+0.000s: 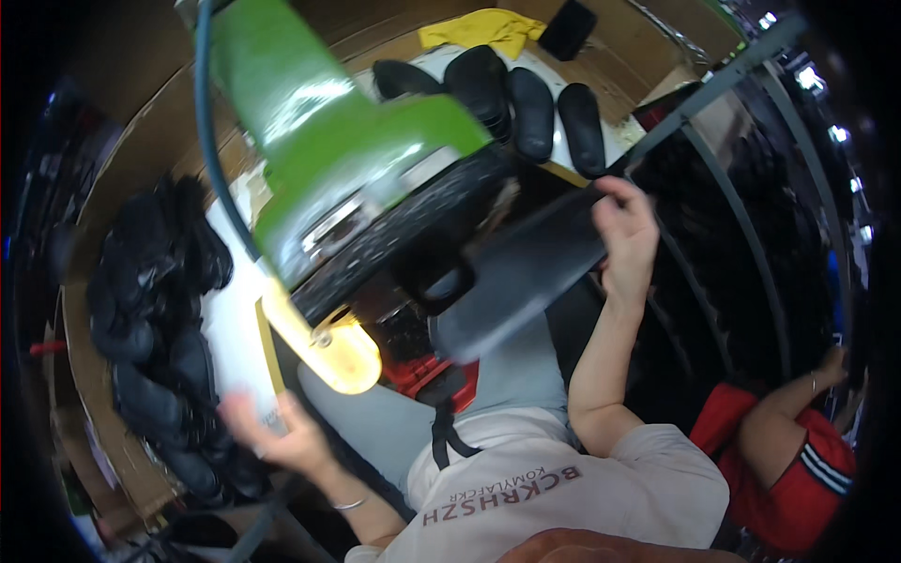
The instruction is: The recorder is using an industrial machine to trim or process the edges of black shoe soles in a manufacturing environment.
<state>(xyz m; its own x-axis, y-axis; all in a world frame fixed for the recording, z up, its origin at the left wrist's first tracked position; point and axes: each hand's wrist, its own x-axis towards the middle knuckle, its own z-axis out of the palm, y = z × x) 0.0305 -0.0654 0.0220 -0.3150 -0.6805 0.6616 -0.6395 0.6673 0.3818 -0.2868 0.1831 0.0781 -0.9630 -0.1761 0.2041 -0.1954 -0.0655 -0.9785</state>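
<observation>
My right hand [627,235] grips one end of a long, dark, flat sole-shaped piece [526,267]. The piece is smeared by motion, and its far end reaches down beside the head of a green machine [366,150]. A lit yellow lamp [338,361] glows under the machine's left side. On the left, my left hand [277,432] is apart from everything, fingers spread and blurred, with nothing in it. It is nearest to a heap of dark padded pieces [164,366] on the white table edge [230,310].
Several dark rounded pieces [533,113] lie in a row behind the machine, near a yellow cloth [483,33]. Cardboard walls [99,235] surround the table. A metal rack [741,188] stands at right, close to another person in red [798,479]. A blue hose [208,131] hangs left.
</observation>
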